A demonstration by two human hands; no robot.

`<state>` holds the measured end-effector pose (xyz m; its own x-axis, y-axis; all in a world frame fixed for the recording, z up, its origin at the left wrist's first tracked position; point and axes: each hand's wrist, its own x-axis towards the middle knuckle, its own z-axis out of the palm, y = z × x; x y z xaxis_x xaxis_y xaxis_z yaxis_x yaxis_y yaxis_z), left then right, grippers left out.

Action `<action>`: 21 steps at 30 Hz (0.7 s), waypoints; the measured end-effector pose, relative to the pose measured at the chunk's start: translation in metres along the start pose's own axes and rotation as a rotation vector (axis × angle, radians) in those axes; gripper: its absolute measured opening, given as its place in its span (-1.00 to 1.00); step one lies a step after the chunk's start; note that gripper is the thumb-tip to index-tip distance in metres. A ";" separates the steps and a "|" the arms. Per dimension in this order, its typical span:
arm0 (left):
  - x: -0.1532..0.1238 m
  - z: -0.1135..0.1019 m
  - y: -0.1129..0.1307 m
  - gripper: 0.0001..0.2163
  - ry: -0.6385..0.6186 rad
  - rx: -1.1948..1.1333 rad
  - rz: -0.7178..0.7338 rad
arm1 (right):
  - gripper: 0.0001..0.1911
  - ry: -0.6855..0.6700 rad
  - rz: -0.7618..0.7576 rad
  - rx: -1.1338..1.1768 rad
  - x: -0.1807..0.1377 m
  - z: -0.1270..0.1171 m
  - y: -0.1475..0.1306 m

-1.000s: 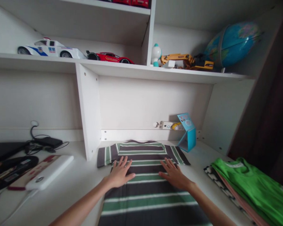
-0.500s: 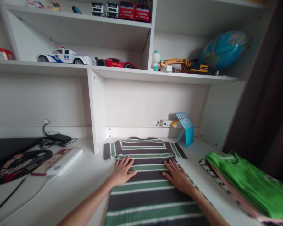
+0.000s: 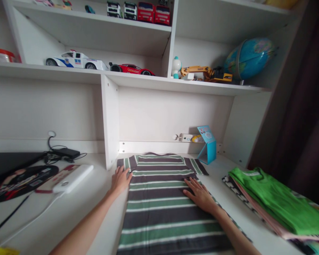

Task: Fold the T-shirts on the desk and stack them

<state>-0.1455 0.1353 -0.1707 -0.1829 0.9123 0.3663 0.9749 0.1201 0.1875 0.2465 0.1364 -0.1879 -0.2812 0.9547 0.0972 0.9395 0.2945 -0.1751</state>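
A short-sleeved T-shirt (image 3: 159,203) with green, dark grey and white stripes lies spread on the white desk, its collar toward the back panel and its sleeves out to both sides. My left hand (image 3: 121,180) is at the shirt's left edge just below the left sleeve, fingers extended, with the fingertips by the sleeve's lower hem. Flat on the right side of the shirt's chest rests my right hand (image 3: 199,194), fingers spread. The bottom of the shirt runs out of view.
Folded clothes with a green shirt (image 3: 279,202) on top are stacked at right. A blue desk calendar (image 3: 207,150) stands behind the right sleeve near a power strip (image 3: 187,137). At left are a white power bank (image 3: 73,179), cables and a black adapter (image 3: 66,153). Toy vehicles and a globe (image 3: 251,58) occupy shelves above.
My left hand has slid left from the shirt's chest to its edge below the left sleeve. My right hand stays in about the same place. The view has shifted slightly.
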 end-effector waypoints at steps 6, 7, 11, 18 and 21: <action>0.012 0.002 -0.029 -0.66 -0.022 0.004 -0.070 | -0.28 0.003 -0.002 0.025 -0.002 -0.003 -0.001; 0.012 0.001 -0.030 -0.67 -0.006 -0.003 -0.076 | -0.28 0.004 -0.002 0.027 -0.002 -0.003 -0.002; 0.011 -0.003 -0.027 -0.74 0.016 -0.034 -0.051 | -0.31 0.007 0.003 0.024 -0.004 -0.004 -0.005; 0.018 -0.002 -0.027 -0.74 0.057 -0.056 -0.142 | -0.44 0.028 -0.050 0.017 -0.014 -0.035 -0.029; 0.019 -0.002 -0.027 -0.71 0.038 -0.099 -0.154 | -0.56 0.010 -0.201 0.053 -0.036 -0.065 -0.080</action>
<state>-0.1757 0.1488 -0.1665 -0.3359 0.8705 0.3598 0.9178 0.2166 0.3327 0.1942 0.0753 -0.1138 -0.4601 0.8759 0.1454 0.8527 0.4815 -0.2027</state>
